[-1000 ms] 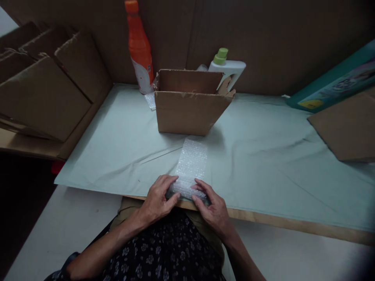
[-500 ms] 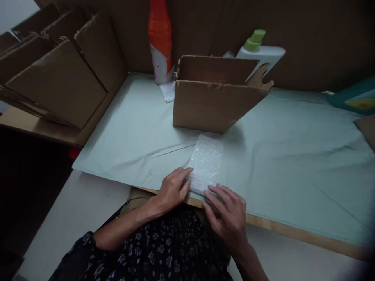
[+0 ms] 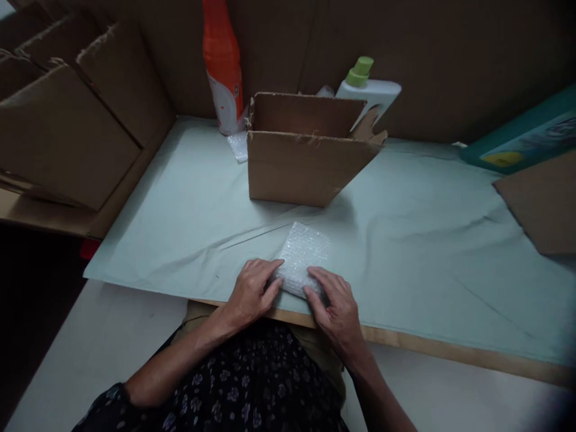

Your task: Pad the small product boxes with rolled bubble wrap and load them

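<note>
A clear sheet of bubble wrap (image 3: 303, 249) lies flat near the table's front edge, its near end folded over into a thicker layered roll. My left hand (image 3: 252, 289) pinches the left end of that fold between thumb and fingers. At the right end, my right hand (image 3: 335, 305) grips the fold the same way, thumb at the front and fingers on top. Whether anything is wrapped inside the layers cannot be seen.
Beyond the wrap stands an open cardboard box (image 3: 297, 165). Behind it are an orange bottle (image 3: 224, 66), a white bottle with a green cap (image 3: 373, 90) and another bubble wrap piece (image 3: 238, 147). Cardboard dividers (image 3: 67, 132) stand left; a teal container (image 3: 522, 141) and cardboard flap (image 3: 544, 201) are right.
The bubble wrap's near end has been folded further, so the flat part is shorter. My right hand has closed on the fold. The view has turned slightly right.
</note>
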Available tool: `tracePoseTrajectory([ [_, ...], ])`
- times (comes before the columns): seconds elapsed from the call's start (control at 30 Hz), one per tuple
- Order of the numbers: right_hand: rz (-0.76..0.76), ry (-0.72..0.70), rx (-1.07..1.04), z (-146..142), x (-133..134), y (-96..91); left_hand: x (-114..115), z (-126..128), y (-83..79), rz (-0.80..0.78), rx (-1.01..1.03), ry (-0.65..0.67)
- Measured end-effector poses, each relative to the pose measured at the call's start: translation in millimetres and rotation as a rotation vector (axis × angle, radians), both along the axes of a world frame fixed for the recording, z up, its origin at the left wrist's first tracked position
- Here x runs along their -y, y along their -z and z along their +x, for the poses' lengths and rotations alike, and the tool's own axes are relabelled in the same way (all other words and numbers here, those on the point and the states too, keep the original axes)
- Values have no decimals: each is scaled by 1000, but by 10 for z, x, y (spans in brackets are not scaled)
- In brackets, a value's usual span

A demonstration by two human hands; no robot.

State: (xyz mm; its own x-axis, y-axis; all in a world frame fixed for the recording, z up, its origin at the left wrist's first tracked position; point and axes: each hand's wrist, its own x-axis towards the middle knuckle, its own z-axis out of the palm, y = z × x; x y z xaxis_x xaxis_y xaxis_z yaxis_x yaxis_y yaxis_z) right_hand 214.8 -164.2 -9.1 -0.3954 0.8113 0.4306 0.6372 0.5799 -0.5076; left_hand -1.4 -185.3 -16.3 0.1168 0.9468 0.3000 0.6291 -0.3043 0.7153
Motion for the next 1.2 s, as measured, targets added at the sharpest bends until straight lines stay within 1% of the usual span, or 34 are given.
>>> tracePoseTrajectory([
  [0.03,51,30,19,5,1,15,-64,23,27,-5,-30,-21],
  [0.1,122,44,66,13,9,47,-186,61,72,-23,-86,-48],
  [0.17,144,22,129,13,16,77,-267,86,92,-31,-115,-61],
  [0.23,141,12,165,7,14,99,-281,98,81,3,-102,-67],
  [0.3,122,19,126,4,2,107,-232,94,42,64,-61,-45],
  [0.37,62,11,37,13,-13,101,-152,79,-5,96,-14,25],
  [0.43,-28,-8,-33,32,-25,90,-91,64,-33,86,25,101],
  [0.5,-66,6,-36,50,-32,86,-95,66,-30,60,33,115],
  [0.53,-45,37,-13,55,-33,88,-128,76,-20,46,17,93],
  [0.63,101,156,100,39,-33,100,-323,131,5,-18,-106,-14],
  [0.7,155,162,178,13,-46,110,-469,168,-6,-60,-186,-73],
  [0.77,151,112,241,-11,-90,120,-556,193,-33,-75,-188,-112],
  [0.8,133,93,257,-18,-125,124,-565,200,-44,-73,-145,-128],
  [0.87,83,96,223,-18,-209,123,-510,211,-52,-88,25,-162],
  [0.97,-47,158,18,-20,-296,80,-320,240,-42,-210,390,-219],
  [1.0,-115,176,-68,-34,-300,58,-257,258,-45,-273,502,-210],
  [1.03,-193,184,-154,-55,-288,36,-206,281,-54,-337,597,-173],
  [1.1,-362,154,-303,-114,-232,4,-153,330,-99,-443,733,-62],
  [1.17,-466,101,-378,-158,-166,-5,-157,362,-162,-494,790,4],
  [1.2,-470,84,-386,-162,-142,-6,-171,365,-192,-496,793,1],
])
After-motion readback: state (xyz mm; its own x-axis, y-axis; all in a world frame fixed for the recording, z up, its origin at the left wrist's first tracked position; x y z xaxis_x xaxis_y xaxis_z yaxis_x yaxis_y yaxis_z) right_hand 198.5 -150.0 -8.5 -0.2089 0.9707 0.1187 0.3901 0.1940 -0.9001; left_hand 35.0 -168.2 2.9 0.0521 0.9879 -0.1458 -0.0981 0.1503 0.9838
